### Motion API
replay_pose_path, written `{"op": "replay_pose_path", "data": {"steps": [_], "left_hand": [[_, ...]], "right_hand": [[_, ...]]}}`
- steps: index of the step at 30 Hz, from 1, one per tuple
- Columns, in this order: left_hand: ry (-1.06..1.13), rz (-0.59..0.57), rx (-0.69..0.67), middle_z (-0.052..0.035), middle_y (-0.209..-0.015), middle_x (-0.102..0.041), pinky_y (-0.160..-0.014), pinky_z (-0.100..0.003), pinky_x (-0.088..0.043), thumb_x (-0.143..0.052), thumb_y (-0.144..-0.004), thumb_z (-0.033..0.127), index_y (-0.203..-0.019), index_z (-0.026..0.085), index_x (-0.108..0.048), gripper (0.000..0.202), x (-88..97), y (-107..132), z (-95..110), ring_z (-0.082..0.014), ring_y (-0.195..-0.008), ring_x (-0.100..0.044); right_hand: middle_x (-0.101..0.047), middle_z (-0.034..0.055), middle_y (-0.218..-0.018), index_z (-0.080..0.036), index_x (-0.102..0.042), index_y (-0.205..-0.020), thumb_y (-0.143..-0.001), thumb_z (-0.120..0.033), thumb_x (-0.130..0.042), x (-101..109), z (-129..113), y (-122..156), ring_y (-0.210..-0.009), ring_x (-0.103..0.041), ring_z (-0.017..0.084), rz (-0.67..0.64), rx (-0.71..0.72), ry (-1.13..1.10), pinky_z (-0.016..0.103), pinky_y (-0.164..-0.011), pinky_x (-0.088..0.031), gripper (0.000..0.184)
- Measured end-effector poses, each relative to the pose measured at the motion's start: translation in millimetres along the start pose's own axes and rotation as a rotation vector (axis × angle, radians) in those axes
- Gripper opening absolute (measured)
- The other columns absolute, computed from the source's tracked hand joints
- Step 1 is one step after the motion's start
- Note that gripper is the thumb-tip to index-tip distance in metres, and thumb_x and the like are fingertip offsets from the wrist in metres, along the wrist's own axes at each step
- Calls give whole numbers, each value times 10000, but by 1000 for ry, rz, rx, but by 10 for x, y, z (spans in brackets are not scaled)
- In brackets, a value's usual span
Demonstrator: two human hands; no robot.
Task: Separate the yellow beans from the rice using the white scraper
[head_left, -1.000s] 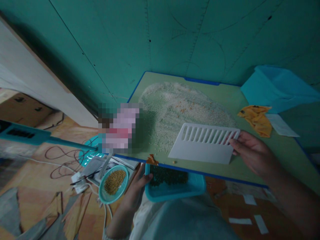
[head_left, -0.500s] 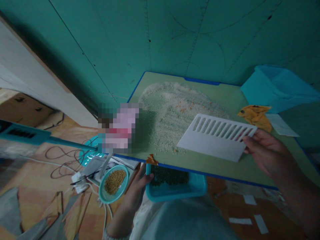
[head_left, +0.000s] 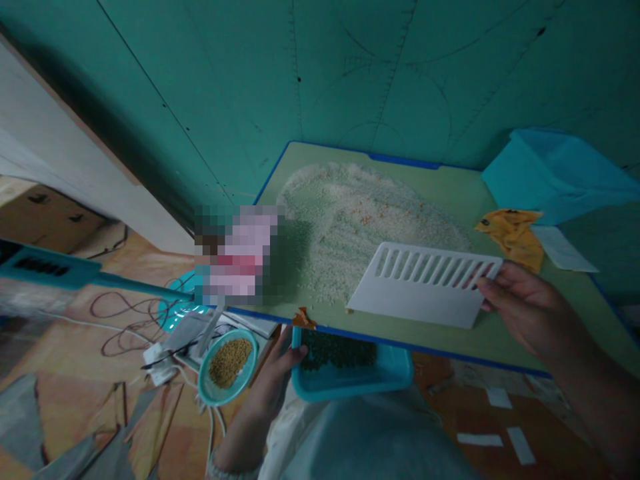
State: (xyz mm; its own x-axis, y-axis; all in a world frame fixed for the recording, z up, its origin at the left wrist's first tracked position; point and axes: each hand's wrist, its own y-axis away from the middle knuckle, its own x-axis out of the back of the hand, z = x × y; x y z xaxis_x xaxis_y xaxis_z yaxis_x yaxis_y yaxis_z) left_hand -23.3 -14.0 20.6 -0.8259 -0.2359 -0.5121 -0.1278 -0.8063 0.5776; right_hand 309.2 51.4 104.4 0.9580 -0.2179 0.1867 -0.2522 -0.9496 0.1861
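My right hand [head_left: 537,310] grips the right end of a white slotted plastic scraper [head_left: 415,290], its fingers around the slotted side. The scraper slants low over the near part of a pale green table [head_left: 510,340], and a small tan bit sits by its left tip. Beyond it spreads a layer of whitish grains [head_left: 340,213] with some orange kernels [head_left: 373,217] mixed in. Below the near table edge, my left hand [head_left: 277,373] holds the left end of a turquoise basin [head_left: 350,389], thumb over the rim. Small dark green grains [head_left: 340,353] lie in the basin.
A turquoise bin [head_left: 550,173], an orange cloth [head_left: 513,233] and a white sheet [head_left: 563,249] are at the table's right. A turquoise bowl of yellowish beans [head_left: 230,363] stands lower left, near cables. Brown tape [head_left: 303,319] sticks to the near edge. A blurred pink item [head_left: 245,253] is at left.
My right hand has drawn the scraper slightly left and toward the near table edge, with a small tan bit at its tip. My left hand and the basin have stayed almost in place.
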Motion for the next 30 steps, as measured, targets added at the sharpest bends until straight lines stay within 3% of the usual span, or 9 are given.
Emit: {"op": "replay_pose_path", "data": {"steps": [7, 16, 30], "left_hand": [[-7, 7, -13, -38, -1343, -664, -1109, -400, -338, -761, -661, 286, -1304, 263, -602, 663, 12, -15, -19, -334, -1359, -442], [-17, 29, 0, -37, -1301, -693, -1095, -398, -363, -768, -659, 282, -1287, 253, -616, 647, -14, 3, 16, -336, -1337, -470], [1, 56, 5, -49, -1249, -725, -1092, -417, -373, -778, -649, 267, -1284, 241, -620, 655, 10, -2, -4, -351, -1318, -493]], "right_hand": [[-766, -33, -795, -293, -717, -844, -651, -520, -793, 31, 38, 38, -657, -639, 135, -53, -25, 48, 209, -550, -447, 308], [-761, -43, -761, -317, -703, -867, -608, -495, -828, -13, 26, 60, -635, -650, 146, -21, -25, 20, 217, -523, -436, 338], [-764, -52, -770, -331, -730, -848, -665, -441, -811, -62, 1, 98, -659, -666, 132, -92, -17, -15, 198, -558, -480, 229]]}}
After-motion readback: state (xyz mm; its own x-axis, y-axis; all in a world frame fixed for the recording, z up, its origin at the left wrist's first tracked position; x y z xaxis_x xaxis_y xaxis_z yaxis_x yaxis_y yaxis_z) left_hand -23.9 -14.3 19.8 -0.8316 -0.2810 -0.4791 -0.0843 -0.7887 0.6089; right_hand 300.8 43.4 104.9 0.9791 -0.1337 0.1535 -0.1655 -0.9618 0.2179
